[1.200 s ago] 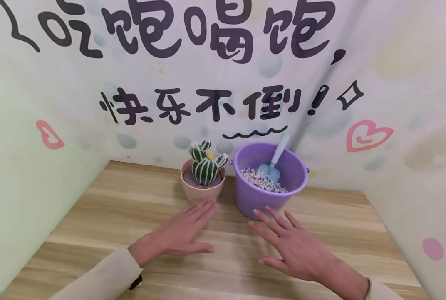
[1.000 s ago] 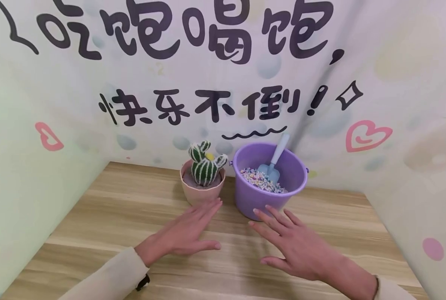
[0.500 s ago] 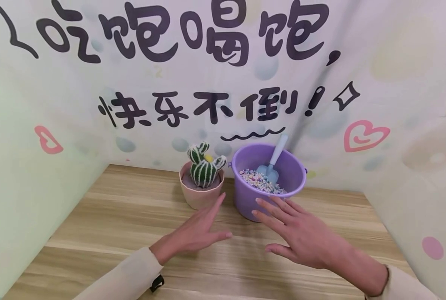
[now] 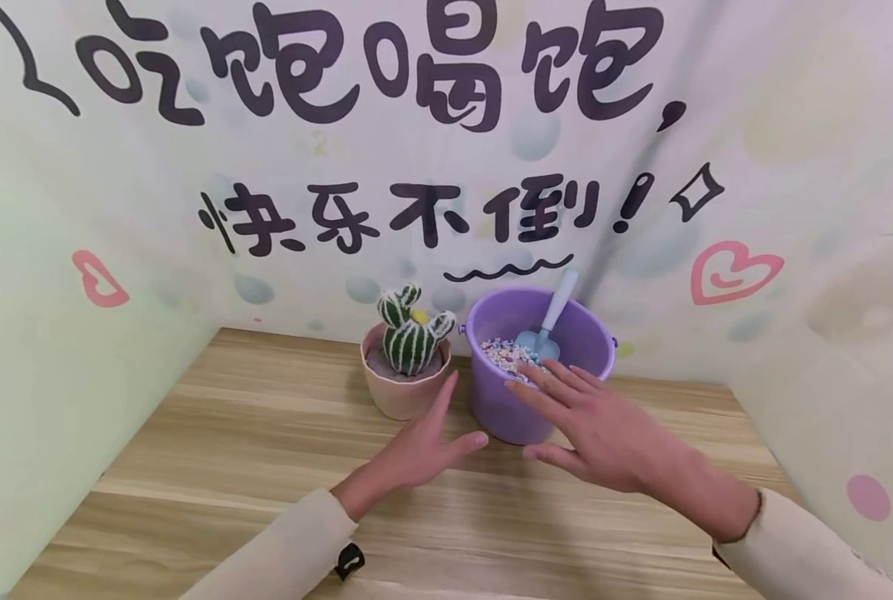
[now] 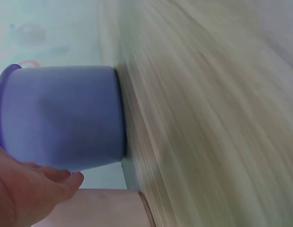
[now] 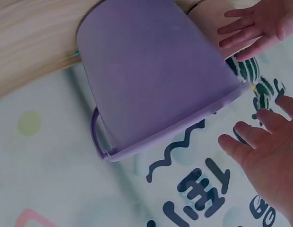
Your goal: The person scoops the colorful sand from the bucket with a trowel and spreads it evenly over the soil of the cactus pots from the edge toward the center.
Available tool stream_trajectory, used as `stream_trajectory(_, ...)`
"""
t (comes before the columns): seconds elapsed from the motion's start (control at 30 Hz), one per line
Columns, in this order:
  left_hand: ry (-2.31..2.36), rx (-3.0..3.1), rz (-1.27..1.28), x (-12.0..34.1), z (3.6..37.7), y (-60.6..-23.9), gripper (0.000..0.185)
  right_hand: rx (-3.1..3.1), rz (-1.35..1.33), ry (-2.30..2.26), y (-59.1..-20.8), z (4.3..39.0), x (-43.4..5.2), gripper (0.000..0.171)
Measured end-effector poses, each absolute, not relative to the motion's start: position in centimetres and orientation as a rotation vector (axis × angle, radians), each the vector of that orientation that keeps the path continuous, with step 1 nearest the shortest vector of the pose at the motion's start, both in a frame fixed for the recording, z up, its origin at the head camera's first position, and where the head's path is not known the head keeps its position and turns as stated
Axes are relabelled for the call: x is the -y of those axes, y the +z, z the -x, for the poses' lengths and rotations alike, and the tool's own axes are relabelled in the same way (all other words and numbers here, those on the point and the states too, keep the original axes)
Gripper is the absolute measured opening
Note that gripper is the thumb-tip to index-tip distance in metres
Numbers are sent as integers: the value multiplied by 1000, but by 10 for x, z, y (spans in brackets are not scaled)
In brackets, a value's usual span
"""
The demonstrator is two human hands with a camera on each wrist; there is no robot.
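Note:
A purple bucket [image 4: 508, 410] holds small pale, multicoloured bits [image 4: 505, 354] and a light blue toy shovel [image 4: 559, 304] that leans with its handle up. To its left stands a pink pot [image 4: 396, 398] with a green-and-white cactus [image 4: 409, 343]. My left hand [image 4: 426, 450] hovers in front of the gap between pot and bucket, fingers straight and thumb spread. My right hand [image 4: 600, 429] is in front of the bucket, fingers extended over its near rim in the head view. Neither hand holds anything. In the right wrist view, the right hand [image 6: 271, 153] appears apart from the bucket [image 6: 156, 75].
Everything stands on a wood-grain table [image 4: 266, 450], with the pot and bucket close to the back wall. A pale printed cloth [image 4: 326, 275] with large black characters hangs behind them. A light green wall [image 4: 34, 400] rises at the left.
My left hand has moved right and slightly forward, toward the gap between pot and bucket. The right hand has risen forward to the bucket's rim. Pot, bucket and shovel have stayed put.

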State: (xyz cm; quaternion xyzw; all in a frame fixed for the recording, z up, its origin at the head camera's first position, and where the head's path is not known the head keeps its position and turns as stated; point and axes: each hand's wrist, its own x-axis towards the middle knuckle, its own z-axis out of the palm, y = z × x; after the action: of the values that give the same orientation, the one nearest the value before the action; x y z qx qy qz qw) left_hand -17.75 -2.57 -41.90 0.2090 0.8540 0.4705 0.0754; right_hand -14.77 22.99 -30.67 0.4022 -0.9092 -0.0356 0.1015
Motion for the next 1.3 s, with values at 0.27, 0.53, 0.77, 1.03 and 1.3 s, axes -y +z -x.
stream_trajectory(0.27, 1459, -2571, -533, 17, 189, -422, 107, 2720, -1111, 22, -304, 179, -235, 72)
stream_trajectory(0.53, 1501, -2550, -476, 8, 198, -425, 113, 2771, -1038, 82, -305, 206, -238, 71)
stream_trajectory(0.77, 1592, -2551, -478, -3, 206, -427, 120, 2908, -833, 290, -305, 219, -233, 73)
stream_trajectory(1.03, 1644, -2548, -399, -12, 213, -429, 128, 2936, -549, 664, -303, 239, -233, 76)
stream_trajectory(1.3, 1715, -2581, -381, -20, 222, -431, 137, 2937, -207, 995, -298, 253, -239, 84)
